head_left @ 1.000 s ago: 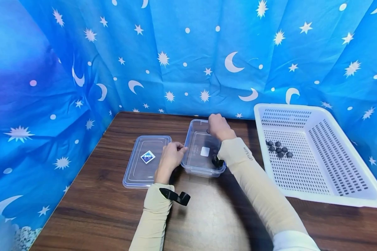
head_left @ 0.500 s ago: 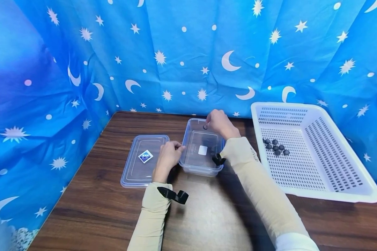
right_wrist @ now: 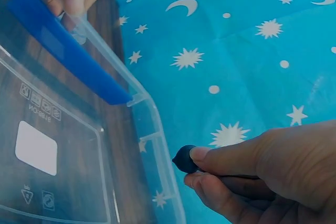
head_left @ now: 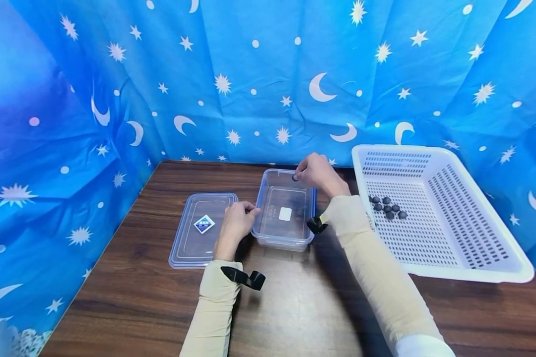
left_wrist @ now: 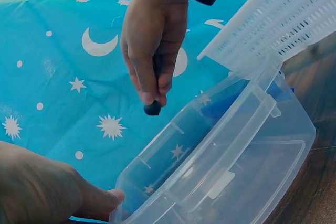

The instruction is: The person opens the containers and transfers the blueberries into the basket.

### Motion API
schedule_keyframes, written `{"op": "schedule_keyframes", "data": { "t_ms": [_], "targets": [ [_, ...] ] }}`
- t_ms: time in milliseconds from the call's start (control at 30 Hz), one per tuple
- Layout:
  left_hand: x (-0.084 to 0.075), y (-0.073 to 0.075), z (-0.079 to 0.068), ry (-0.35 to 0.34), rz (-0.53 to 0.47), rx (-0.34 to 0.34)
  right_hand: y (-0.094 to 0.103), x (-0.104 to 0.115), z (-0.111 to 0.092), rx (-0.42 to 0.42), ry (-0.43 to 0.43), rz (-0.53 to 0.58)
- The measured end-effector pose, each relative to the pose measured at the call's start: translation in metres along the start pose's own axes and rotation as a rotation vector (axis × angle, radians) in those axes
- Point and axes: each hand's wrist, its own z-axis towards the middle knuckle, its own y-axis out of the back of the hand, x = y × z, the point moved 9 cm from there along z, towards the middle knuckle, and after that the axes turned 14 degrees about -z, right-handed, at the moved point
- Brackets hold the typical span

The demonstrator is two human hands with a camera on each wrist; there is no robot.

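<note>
A clear plastic food box (head_left: pixel 282 241) with blue side clips stands on the wooden table, a white square label on its floor. My left hand (head_left: pixel 237 220) pinches the box's left rim between thumb and fingers, as the right wrist view shows. Over the far end of the box, my right hand (head_left: pixel 319 173) holds a small dark ball (right_wrist: pixel 185 159) with a pointed tip between thumb and fingertips. In the left wrist view the ball (left_wrist: pixel 152 108) hangs just above the rim, apart from it. Several similar dark balls (head_left: pixel 389 215) lie in the white basket (head_left: pixel 469 273) at the right.
The box's clear lid (head_left: pixel 192 255), with a blue diamond sticker, lies flat on the table (head_left: pixel 129 287) left of the box. A blue curtain (head_left: pixel 250 74) with stars and moons hangs behind the table and along its left side.
My right hand has drawn slightly rightward relative to the box, and the ball in its fingertips shows more clearly. My left hand stays on the rim. The head view has shifted a little.
</note>
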Motion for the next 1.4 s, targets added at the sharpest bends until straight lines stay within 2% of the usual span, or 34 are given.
{"op": "schedule_keyframes", "data": {
  "t_ms": [233,467,833,1200,1400],
  "targets": [
    [0.002,-0.001,0.0,0.001,-0.003,0.005,0.011,-0.007,-0.003,-0.023,-0.017,0.017],
    [-0.002,-0.001,-0.001,-0.042,0.007,-0.006,0.021,-0.018,-0.009,-0.035,-0.038,0.035],
    [-0.004,0.0,-0.002,-0.046,0.004,-0.016,0.042,-0.036,-0.019,-0.122,-0.021,0.028],
    [-0.005,0.0,-0.001,-0.038,0.017,-0.013,0.053,-0.063,-0.032,-0.111,-0.098,0.098],
    [-0.004,0.0,0.0,-0.033,0.009,-0.013,0.058,-0.077,-0.038,-0.116,-0.121,0.099]
  ]
}}
